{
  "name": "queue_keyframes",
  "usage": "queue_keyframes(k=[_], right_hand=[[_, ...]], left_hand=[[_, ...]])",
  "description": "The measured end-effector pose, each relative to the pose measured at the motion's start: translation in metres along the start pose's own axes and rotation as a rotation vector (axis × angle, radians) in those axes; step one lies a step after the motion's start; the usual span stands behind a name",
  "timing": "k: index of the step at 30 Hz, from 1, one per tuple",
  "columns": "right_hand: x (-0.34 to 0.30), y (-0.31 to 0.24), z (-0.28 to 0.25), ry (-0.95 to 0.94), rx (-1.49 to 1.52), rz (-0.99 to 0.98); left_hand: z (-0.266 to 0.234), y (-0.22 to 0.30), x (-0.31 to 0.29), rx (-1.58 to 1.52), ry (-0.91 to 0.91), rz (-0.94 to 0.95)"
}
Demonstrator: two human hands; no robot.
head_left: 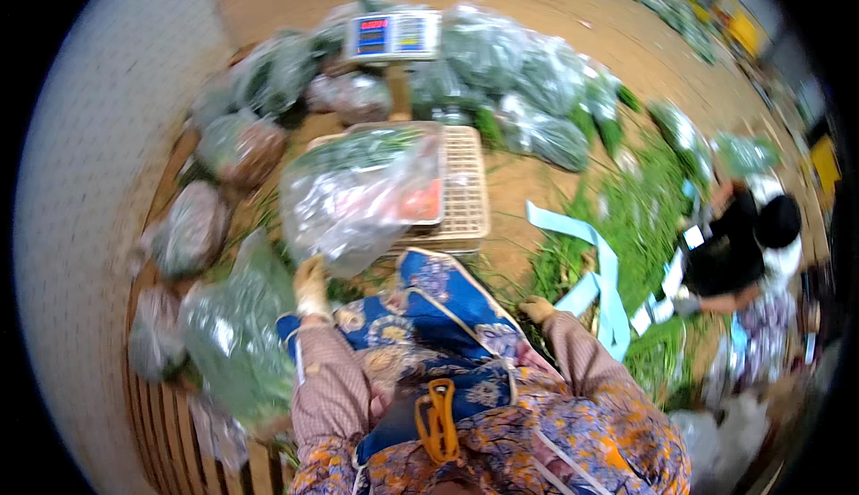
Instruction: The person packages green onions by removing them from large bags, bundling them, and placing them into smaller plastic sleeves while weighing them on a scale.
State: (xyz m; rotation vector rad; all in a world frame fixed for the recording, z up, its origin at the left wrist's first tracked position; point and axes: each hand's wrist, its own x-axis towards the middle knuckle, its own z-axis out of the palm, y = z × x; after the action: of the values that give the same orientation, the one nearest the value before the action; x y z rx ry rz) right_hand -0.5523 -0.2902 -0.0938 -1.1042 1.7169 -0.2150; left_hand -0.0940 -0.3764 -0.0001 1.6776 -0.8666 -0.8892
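A clear plastic bag of long green vegetables (349, 192) lies on a tray (436, 164) atop a stack of cream slatted crates (467, 182). My left hand (311, 287), in a pale glove, is at the bag's near left edge, with its fingers closed on the plastic. Beside my blue floral apron (447, 302), my right hand (537, 309) is gloved too and hangs low by the greens. Its fingers are blurred, and I make out nothing in it. An orange-handled tool (438, 423) hangs at my front.
A scale display (392, 37) stands behind the crates, among filled bags (501, 56). Loose green stalks (640, 217) and a light-blue strip (608, 289) lie right. Another person (761, 235) crouches there. At left are a large green-tinted bag (237, 334), a wall (107, 182) and wooden slats (170, 432).
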Motion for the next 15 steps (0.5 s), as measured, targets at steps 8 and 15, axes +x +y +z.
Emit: queue_keyframes(k=[8,15], right_hand=[[0.023,-0.188,-0.022,-0.094,0.517,-0.481],[0.024,-0.33,0.063,0.292,-0.567,-1.132]], left_hand=[[0.017,-0.007,0.019,0.453,0.052,0.318],[0.047,0.032,0.029,1.006,0.032,-0.325]])
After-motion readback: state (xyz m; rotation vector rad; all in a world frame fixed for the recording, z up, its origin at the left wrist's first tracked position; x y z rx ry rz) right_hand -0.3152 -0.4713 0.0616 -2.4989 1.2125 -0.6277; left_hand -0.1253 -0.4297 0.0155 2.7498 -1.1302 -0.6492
